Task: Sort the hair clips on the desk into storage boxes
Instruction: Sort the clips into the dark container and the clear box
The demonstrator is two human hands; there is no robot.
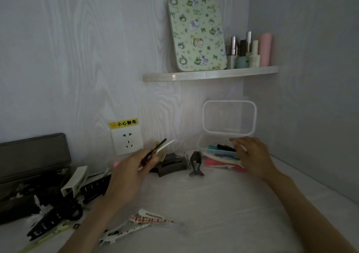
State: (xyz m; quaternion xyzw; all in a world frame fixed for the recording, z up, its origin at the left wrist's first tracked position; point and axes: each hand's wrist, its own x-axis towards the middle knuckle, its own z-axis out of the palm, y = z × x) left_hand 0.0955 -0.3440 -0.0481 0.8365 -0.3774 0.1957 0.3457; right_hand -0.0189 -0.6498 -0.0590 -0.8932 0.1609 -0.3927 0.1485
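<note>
- A few slim flat hair clips point(162, 147), one dark and one white, were pinched between thumb and fingers of the left hand point(127, 175), held above the white bench point(213, 204).
- The right hand point(250, 155) was laid on the near rim of a clear plastic storage box point(217, 151) by the corner wall, its fingers curled over the edge; whether the rim was gripped or merely touched could not be told.
- The box's clear lid point(229, 117) was stood open against the wall, and blue, dark and pink clips were seen inside.
- A dark claw clip point(196, 163) was set upright just left of that box, beside a dark brown blocky clip point(172, 165).
- A grey metal storage box point(33, 165) was placed open at the far left, with black and white clips heaped before it.
- A red-and-white striped long clip point(149, 219) was left on the bench near the front.
</note>
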